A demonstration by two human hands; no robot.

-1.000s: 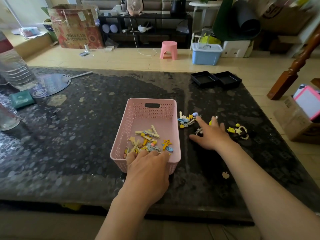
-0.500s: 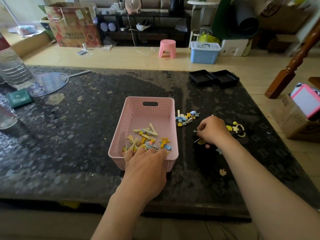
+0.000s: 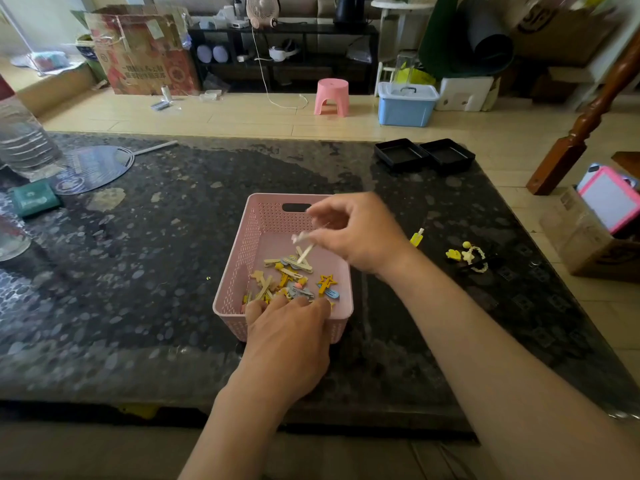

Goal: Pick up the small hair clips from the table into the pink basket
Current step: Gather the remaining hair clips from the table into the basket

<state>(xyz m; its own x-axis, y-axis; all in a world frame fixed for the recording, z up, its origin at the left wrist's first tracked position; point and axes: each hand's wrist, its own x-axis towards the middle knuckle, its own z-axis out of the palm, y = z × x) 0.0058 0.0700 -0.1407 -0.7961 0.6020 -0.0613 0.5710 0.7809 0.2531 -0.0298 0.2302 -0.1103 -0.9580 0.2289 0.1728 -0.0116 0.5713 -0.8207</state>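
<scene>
The pink basket (image 3: 252, 237) sits mid-table with several small hair clips (image 3: 294, 277) lying in it. My left hand (image 3: 289, 336) grips the basket's near rim, fingers curled over the edge. My right hand (image 3: 356, 230) hovers over the basket's right side with pale clips (image 3: 302, 244) pinched at its fingertips above the pile. On the table to the right lie a yellow clip (image 3: 416, 237) and a small cluster of yellow and white clips (image 3: 467, 256). My right hand hides the spot where the other loose clips lay.
Two black trays (image 3: 424, 154) stand at the far right edge of the dark stone table (image 3: 138, 271). A round hand fan (image 3: 91, 168), a green packet (image 3: 33, 199) and a water bottle (image 3: 22, 140) are at the far left.
My right hand closed on clips beside the basket, lifted them and moved left over the basket. The group of clips next to the basket's right wall is no longer visible. Left hand stayed.
</scene>
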